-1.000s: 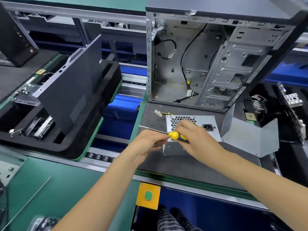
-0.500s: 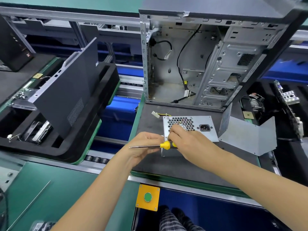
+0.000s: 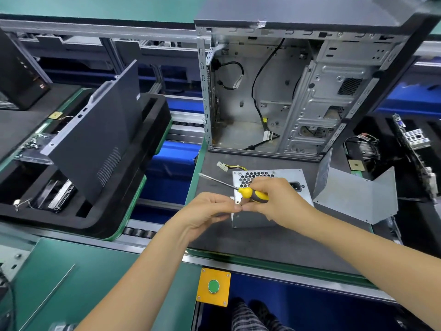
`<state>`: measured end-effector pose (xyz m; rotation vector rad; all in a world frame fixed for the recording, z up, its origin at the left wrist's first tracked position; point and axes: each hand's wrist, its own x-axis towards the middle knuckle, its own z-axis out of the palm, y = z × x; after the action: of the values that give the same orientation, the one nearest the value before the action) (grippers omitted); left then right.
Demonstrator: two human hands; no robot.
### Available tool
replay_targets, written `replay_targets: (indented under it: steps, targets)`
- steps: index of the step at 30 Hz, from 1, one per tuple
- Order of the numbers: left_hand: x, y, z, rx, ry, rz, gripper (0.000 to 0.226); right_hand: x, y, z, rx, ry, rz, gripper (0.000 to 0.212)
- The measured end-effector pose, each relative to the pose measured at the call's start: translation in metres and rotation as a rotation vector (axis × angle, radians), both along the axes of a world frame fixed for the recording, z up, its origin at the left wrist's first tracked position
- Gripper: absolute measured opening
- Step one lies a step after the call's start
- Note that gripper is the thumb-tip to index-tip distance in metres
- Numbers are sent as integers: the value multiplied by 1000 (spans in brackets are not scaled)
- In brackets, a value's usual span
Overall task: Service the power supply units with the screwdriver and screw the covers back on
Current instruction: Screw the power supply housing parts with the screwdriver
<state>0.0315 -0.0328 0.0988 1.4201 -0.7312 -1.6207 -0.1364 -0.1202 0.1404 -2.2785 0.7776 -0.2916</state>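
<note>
Lying on the near mat before the open case (image 3: 286,96), the supply (image 3: 269,177) is steadied while the screwdriver (image 3: 253,194) is gripped in the right hand (image 3: 281,199), shaft pointing far-left, apparently freeing both fingertips; whether the left hand (image 3: 210,209) pinches anything cannot be told.

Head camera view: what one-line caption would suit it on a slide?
Right hand holds a yellow screwdriver over a power supply unit; left hand meets it.

A dark grey mat (image 3: 250,242) carries the open case (image 3: 298,91) at the back, the power supply (image 3: 274,201) in front of it, and a bent metal cover (image 3: 358,197) just to its right.
</note>
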Motion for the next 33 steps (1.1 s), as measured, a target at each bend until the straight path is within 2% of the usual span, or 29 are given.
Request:
replay_targets:
  steps: [1, 3, 5, 8, 10, 13, 17, 23, 27, 33]
  targets:
    - [1, -1, 0, -3, -4, 1, 18, 1, -3, 2, 51, 21, 7, 14]
    - [1, -3, 0, -1, -14, 9, 30, 4, -8, 4, 69, 72, 25, 8]
    - [1, -5, 0, 10, -11, 8, 33, 5, -10, 4, 89, 73, 20, 12]
    - [1, -5, -1, 35, 25, 8, 24, 5, -13, 6, 87, 73, -2, 30]
    - [1, -6, 0, 32, 15, 6, 20, 5, -14, 7, 62, 103, -1, 31]
    - [1, -8, -1, 15, -51, 15, 23, 6, -16, 11, -1, 183, 19, 31]
    - [1, -8, -1, 12, -41, 30, 6, 1, -29, 41, -57, 341, 89, 40]
    - [1, -12, -4, 29, -11, 6, 31, -2, -36, 102, -267, 506, 252, 18]
    - [1, -11, -2, 44, 9, 2, 27, 4, -30, 116, -444, 567, 317, 21]
    - [1, -10, 0, 45, 19, 1, 26, 4, -32, 131, -503, 669, 352, 21]
